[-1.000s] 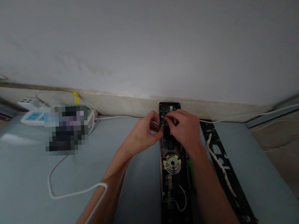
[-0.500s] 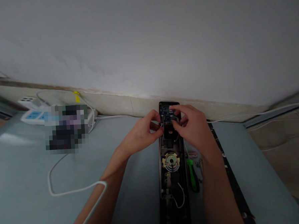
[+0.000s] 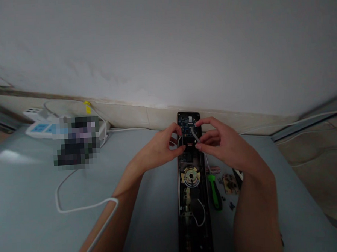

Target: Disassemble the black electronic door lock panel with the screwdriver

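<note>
A long, narrow black housing [image 3: 179, 200] lies open, with a circuit board [image 3: 185, 129] at its far end and a round speaker [image 3: 191, 176] nearer me. My left hand [image 3: 161, 147] grips the housing's left edge beside the board, thumb on the inner side and fingers curled. A short grey ribbon cable [image 3: 195, 134] slants down from the board. Its lower end reaches the thumb and middle finger of my right hand [image 3: 220, 140], which appear to pinch it. The right index finger stretches out toward the board's right edge.
Right of the housing lie a green-and-black screwdriver [image 3: 215, 193], a small plate-like part [image 3: 230, 184] and loose screws [image 3: 232, 205]. A white cable [image 3: 85, 208] crosses over my left forearm. A power strip [image 3: 38, 129] stands at the back left, near the wall.
My right hand has shifted right and its wrist has swung outward, uncovering the ribbon cable and the small plate-like part. My left hand stays at the housing's left edge.
</note>
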`<state>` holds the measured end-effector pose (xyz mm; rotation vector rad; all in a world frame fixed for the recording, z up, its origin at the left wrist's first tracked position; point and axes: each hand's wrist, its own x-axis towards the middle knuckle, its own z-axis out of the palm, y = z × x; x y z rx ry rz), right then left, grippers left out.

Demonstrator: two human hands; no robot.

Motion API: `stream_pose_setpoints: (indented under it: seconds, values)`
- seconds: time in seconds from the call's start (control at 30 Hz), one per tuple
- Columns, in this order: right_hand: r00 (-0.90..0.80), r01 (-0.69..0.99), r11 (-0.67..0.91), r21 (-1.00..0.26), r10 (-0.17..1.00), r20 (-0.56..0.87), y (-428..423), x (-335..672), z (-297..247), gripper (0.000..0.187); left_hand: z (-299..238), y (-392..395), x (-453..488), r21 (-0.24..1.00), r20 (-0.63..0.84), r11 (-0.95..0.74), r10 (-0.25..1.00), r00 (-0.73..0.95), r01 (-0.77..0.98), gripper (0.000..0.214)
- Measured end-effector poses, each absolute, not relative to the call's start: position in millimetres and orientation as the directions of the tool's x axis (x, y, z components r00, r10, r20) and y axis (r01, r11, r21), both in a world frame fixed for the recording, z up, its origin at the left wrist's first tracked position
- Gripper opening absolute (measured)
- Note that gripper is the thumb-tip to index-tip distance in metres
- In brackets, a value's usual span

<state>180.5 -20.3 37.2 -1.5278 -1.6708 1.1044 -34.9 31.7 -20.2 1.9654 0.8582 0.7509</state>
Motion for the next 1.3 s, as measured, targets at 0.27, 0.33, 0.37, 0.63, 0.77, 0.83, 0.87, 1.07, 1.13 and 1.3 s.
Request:
stream_pose_setpoints:
  seconds: [0.27, 0.33, 0.37, 0.63, 0.77, 0.83, 0.87, 1.07, 1.13, 1.3]
  values:
    - [-0.288, 0.467, 0.12, -0.876, 0.957, -0.022, -15, 186, 36, 0.044, -19, 32, -34, 0.842, 0.2, -0.448, 0.776, 0.598, 0.3, 0.029]
    - [-0.296, 0.453, 0.109, -0.885, 0.955, -0.033, -13, 187, 34, 0.045, -19, 32, -35, 0.839, 0.206, -0.457, 0.77, 0.604, 0.296, 0.029]
    - [-0.296, 0.44, 0.101, -0.892, 0.954, -0.038, -13, 187, 33, 0.046, -19, 32, -35, 0.836, 0.212, -0.465, 0.763, 0.61, 0.291, 0.029]
    - [-0.257, 0.463, 0.14, -0.875, 0.966, 0.018, -8, 188, 27, 0.044, -17, 29, -35, 0.82, 0.237, -0.501, 0.739, 0.63, 0.278, 0.032]
    - [-0.225, 0.502, 0.16, -0.85, 0.973, 0.05, -9, 186, 28, 0.038, -16, 29, -33, 0.824, 0.218, -0.479, 0.76, 0.612, 0.302, 0.03]
    - [-0.239, 0.508, 0.183, -0.841, 0.969, 0.066, -9, 185, 29, 0.035, -18, 30, -32, 0.824, 0.208, -0.471, 0.768, 0.606, 0.314, 0.029]
    - [-0.251, 0.516, 0.2, -0.833, 0.965, 0.076, -10, 184, 30, 0.034, -19, 31, -32, 0.826, 0.203, -0.467, 0.77, 0.605, 0.316, 0.029]
    - [-0.29, 0.548, 0.298, -0.782, 0.944, 0.157, -9, 181, 31, 0.028, -21, 31, -30, 0.829, 0.197, -0.458, 0.776, 0.599, 0.321, 0.03]
    - [-0.299, 0.547, 0.322, -0.773, 0.937, 0.179, -8, 180, 31, 0.028, -21, 31, -30, 0.825, 0.201, -0.464, 0.774, 0.6, 0.322, 0.03]
    - [-0.326, 0.558, 0.333, -0.76, 0.93, 0.168, -3, 178, 25, 0.032, -24, 32, -30, 0.816, 0.187, -0.465, 0.775, 0.604, 0.343, 0.033]
